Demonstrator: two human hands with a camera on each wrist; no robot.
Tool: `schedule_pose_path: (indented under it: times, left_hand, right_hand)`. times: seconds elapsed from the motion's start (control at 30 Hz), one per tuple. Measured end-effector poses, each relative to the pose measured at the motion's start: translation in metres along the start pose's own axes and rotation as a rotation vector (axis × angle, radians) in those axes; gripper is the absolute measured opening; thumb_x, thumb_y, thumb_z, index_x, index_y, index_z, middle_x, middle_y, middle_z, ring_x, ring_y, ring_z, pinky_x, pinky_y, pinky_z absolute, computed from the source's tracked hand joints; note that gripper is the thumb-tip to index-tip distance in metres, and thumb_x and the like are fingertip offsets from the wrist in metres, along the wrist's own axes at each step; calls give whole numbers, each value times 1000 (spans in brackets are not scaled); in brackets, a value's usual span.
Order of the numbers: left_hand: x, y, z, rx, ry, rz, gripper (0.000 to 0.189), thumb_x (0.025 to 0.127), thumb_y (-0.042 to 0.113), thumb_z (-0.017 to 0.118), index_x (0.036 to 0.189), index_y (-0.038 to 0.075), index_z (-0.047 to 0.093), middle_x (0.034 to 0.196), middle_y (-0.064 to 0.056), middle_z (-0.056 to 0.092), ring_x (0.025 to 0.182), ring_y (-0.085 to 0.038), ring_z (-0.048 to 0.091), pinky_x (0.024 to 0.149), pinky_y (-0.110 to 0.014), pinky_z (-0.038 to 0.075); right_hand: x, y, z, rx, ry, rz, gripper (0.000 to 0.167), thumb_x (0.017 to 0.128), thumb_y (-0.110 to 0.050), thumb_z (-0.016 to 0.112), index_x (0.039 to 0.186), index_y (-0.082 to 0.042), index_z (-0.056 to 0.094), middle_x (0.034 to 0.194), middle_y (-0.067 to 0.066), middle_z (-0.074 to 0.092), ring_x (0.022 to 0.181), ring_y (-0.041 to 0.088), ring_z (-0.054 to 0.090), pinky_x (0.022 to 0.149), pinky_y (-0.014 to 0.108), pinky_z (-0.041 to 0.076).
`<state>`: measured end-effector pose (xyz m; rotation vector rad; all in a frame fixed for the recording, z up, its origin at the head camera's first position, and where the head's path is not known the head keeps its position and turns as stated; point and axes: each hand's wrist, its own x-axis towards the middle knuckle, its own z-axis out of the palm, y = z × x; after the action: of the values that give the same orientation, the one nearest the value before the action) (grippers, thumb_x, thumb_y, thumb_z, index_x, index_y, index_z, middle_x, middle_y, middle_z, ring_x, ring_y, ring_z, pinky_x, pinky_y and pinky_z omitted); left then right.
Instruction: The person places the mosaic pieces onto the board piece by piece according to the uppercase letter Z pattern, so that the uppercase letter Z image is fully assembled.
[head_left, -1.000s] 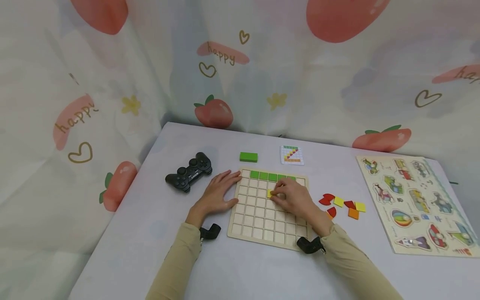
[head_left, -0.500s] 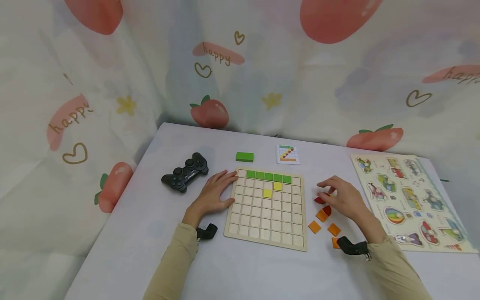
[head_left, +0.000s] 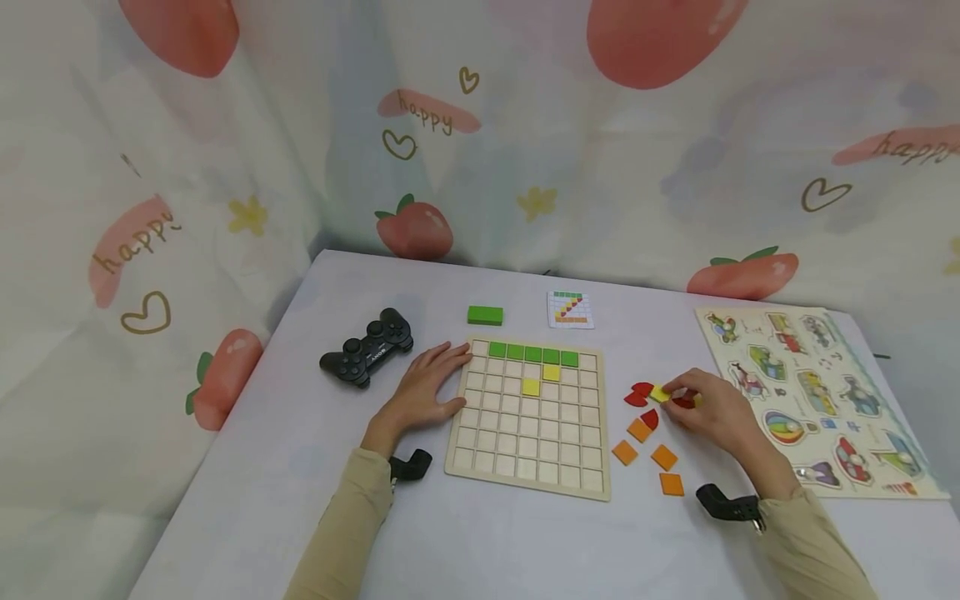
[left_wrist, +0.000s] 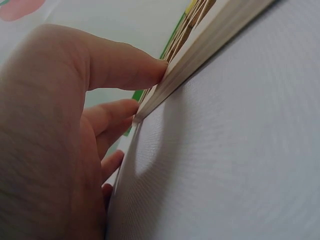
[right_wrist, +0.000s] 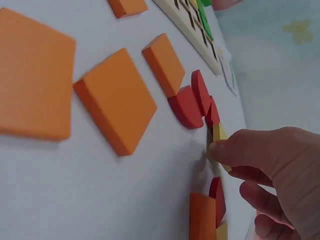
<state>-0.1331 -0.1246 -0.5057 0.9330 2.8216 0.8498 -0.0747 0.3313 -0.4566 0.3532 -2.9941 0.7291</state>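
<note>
A wooden grid board lies on the table, with a row of several green square tiles and two yellow square tiles in its cells. At its left side my left hand rests, fingertips and thumb touching the edge; the left wrist view shows the thumb against the wooden rim. Right of the board, my right hand pinches a loose yellow square tile between thumb and finger. Red rounded tiles lie close beside it, one partly hidden under the hand.
Several orange square tiles lie between board and right wrist. Behind the board are a pattern card and a green block or stack. A black game controller sits at left, a picture puzzle board at right.
My right hand has left the yellow tile on the grid board, moved right to the loose tiles and taken hold of another yellow one. My left hand stays at the board's edge.
</note>
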Motion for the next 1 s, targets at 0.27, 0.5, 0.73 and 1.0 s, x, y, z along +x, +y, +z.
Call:
schedule_pose_path:
  times: [0.27,0.5,0.73,1.0]
  left_hand:
    - [0,-1,1,4,3,2,72,84,34,63,149,14,43,160,3,30,148,-27,20,119,-48,16]
    - [-1,0,0,2,-2,1,72,83,34,63,149,13,43,160,1,30,148,-27,20,119,-49,16]
    - [-1,-1,2,11,-5,-7,71,84,36,62,149,14,43,160,3,29,148,-25,19,120,-48,16]
    - [0,-1,1,19,-19,-15,72,85,37,61,151,16,41,161,4,27,149,-24,17,120,-46,15]
  right_hand:
    - [22,-52,25,85,115,-170,18,75,-2,82,91,-4,74,92,7,67,75,23,59,59,28,49]
    - [42,-116,65,179,3,-298,13,79,-5,79,91,-5,77,96,4,66,83,20,61,70,34,54]
    - [51,-146,89,124,-41,-415,12,80,-8,78,91,-6,78,96,1,67,89,19,63,75,37,55]
    - [56,-152,97,34,-64,-418,9,81,-12,78,89,-7,79,100,2,64,95,21,60,76,38,55]
